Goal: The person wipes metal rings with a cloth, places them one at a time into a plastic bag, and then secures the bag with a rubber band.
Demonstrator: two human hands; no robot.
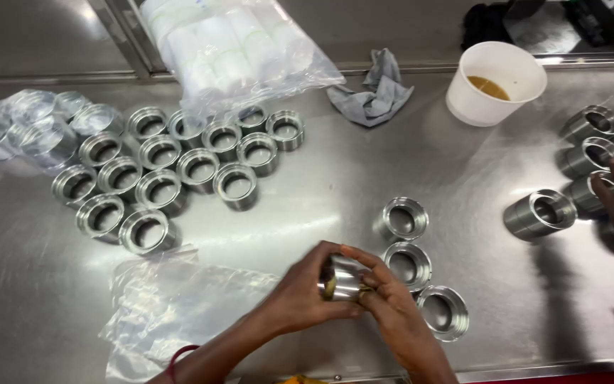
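- Left hand (303,295) and right hand (392,309) both close their fingers round one metal ring (340,279), held between them above the steel table (364,163).
- Just right of the hands, three rings (406,264) stand empty.
- Far beyond, a white cup (495,82) holds brown liquid.

Bright overhead light falls evenly on the steel counter (364,163), which throws back soft white glare in streaks near its middle. Shadows are short and faint. The hands (349,291) show slight motion blur; the far corners look a little dim and stretched.
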